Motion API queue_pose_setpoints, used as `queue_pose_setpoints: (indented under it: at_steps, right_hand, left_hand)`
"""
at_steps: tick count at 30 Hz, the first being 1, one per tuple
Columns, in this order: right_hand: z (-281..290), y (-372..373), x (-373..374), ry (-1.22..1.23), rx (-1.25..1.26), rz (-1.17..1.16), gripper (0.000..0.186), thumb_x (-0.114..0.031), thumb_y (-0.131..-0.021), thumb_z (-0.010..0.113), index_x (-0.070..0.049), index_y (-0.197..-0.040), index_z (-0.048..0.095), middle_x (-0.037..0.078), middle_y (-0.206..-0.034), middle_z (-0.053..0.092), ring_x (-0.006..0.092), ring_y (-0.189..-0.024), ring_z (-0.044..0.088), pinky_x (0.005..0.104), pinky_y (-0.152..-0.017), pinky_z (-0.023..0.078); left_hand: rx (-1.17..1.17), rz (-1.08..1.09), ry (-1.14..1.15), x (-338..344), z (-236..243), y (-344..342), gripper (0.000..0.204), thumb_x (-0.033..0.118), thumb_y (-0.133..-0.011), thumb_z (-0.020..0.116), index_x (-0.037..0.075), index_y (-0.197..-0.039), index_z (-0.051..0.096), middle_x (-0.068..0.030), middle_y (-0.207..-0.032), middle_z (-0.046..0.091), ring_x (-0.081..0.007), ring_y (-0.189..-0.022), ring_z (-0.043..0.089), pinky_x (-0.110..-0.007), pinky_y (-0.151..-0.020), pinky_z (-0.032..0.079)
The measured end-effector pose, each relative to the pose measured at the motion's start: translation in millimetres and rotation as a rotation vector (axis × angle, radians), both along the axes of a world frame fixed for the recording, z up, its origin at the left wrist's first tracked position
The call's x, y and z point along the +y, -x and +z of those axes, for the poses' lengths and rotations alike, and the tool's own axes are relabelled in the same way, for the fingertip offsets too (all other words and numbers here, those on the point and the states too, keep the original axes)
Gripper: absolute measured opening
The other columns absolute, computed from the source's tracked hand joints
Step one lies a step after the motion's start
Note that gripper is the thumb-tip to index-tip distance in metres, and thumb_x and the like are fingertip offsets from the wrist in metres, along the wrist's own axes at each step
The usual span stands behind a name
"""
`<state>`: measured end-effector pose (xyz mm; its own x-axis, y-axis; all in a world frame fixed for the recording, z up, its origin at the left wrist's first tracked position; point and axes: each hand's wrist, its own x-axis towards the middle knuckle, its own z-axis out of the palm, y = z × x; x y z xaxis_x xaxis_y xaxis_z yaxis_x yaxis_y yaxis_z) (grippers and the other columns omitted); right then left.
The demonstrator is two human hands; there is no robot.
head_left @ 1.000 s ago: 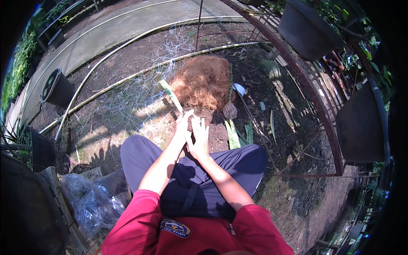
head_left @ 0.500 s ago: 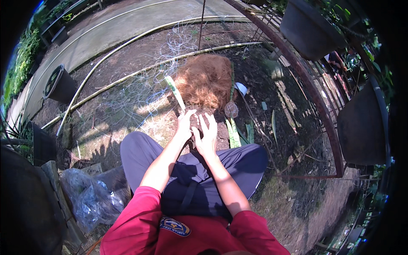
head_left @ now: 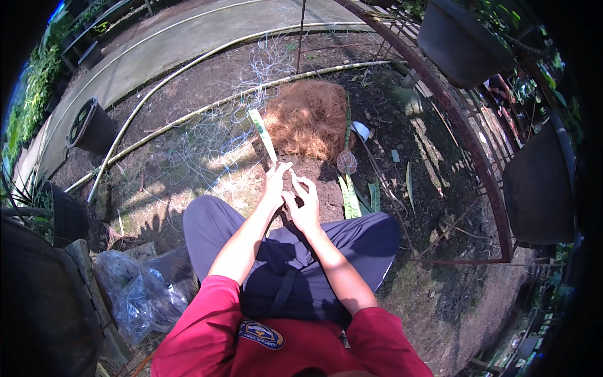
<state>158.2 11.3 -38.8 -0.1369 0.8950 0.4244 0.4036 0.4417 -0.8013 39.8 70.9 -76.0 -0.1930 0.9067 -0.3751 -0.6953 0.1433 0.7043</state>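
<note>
My left hand [head_left: 274, 186] is closed around the lower end of a long, pale green leaf [head_left: 263, 136] with darker edges, which stands up tilted a little to the left. Close beside it, my right hand [head_left: 305, 208] has its fingers curved and thumb apart; nothing shows clearly between them. Dark soil [head_left: 315, 175] lies just beyond the hands, and the leaf's base is hidden by my left fingers. Past the soil rises a mound of brown coconut fibre [head_left: 308, 116]. To its right lies a ball wrapped in light strands [head_left: 346, 162], with a long leaf rising from it.
Several cut green leaves [head_left: 350, 197] lie by my right knee. Tangled pale string [head_left: 217, 141] spreads at the left, under a long bamboo pole [head_left: 188, 115]. Clear plastic bags [head_left: 139, 295] are at lower left. A rusty metal frame [head_left: 468, 135] and dark pots [head_left: 537, 185] stand at right.
My right hand's fingers have curled in from a more spread pose. My left hand still holds the leaf. The whole view has shifted slightly.
</note>
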Motion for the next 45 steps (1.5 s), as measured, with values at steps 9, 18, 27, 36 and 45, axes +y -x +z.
queue_pose_setpoints:
  at_steps: [9, 18, 27, 36, 45]
  right_hand:
    - [-8.0, -13.0, 14.8, 0.144, 0.243, -0.098, 0.022, -0.011, -0.089, 0.067, -0.006, -0.109, 0.072, 0.010, -0.096, 0.065, 0.0158, -0.082, 0.065, 0.0288, -0.073, 0.052]
    - [-11.0, -16.5, 20.6, 0.415, 0.342, -0.150, 0.019, -0.014, -0.081, 0.077, 0.000, -0.093, 0.071, 0.008, -0.089, 0.069, 0.0162, -0.084, 0.065, 0.0289, -0.079, 0.050]
    - [-18.6, -18.6, 24.6, 0.226, 0.242, -0.054, 0.025, -0.015, -0.080, 0.077, -0.005, -0.102, 0.071, 0.007, -0.095, 0.067, 0.0146, -0.082, 0.065, 0.0284, -0.072, 0.052]
    - [-24.5, -16.1, 29.0, 0.531, 0.546, -0.062, 0.025, -0.014, -0.084, 0.075, -0.001, -0.103, 0.066, 0.005, -0.087, 0.067, 0.0097, -0.078, 0.063, 0.0237, -0.068, 0.050]
    - [-23.9, -34.1, 43.6, 0.520, 0.781, -0.154, 0.030, -0.005, -0.089, 0.066, 0.004, -0.117, 0.061, 0.007, -0.091, 0.068, 0.0106, -0.082, 0.064, 0.0223, -0.073, 0.051]
  left_hand:
    - [-0.100, -0.088, 0.040, -4.5, 7.6, -9.3, 0.010, 0.015, -0.088, 0.065, 0.011, -0.089, 0.056, -0.0026, -0.077, 0.060, -0.0151, -0.067, 0.061, -0.029, -0.057, 0.051]
    - [-0.008, -0.121, 0.035, -8.1, -6.2, -16.2, 0.013, 0.018, -0.087, 0.066, 0.007, -0.083, 0.061, -0.0037, -0.080, 0.060, -0.0150, -0.074, 0.059, -0.029, -0.066, 0.048]
    - [-0.089, -0.163, 0.003, -4.7, -6.1, -11.2, 0.010, 0.015, -0.089, 0.062, 0.007, -0.089, 0.057, -0.0052, -0.080, 0.060, -0.0181, -0.071, 0.064, -0.030, -0.063, 0.054]
    - [-0.199, -0.217, 0.026, -5.5, -0.6, -6.9, 0.014, 0.020, -0.088, 0.062, 0.007, -0.093, 0.058, -0.0050, -0.082, 0.061, -0.0192, -0.070, 0.062, -0.033, -0.063, 0.053]
    - [-0.118, -0.231, 0.052, -10.2, 14.9, -12.8, 0.012, 0.016, -0.090, 0.060, 0.005, -0.095, 0.058, -0.0061, -0.081, 0.061, -0.0178, -0.068, 0.061, -0.032, -0.060, 0.052]
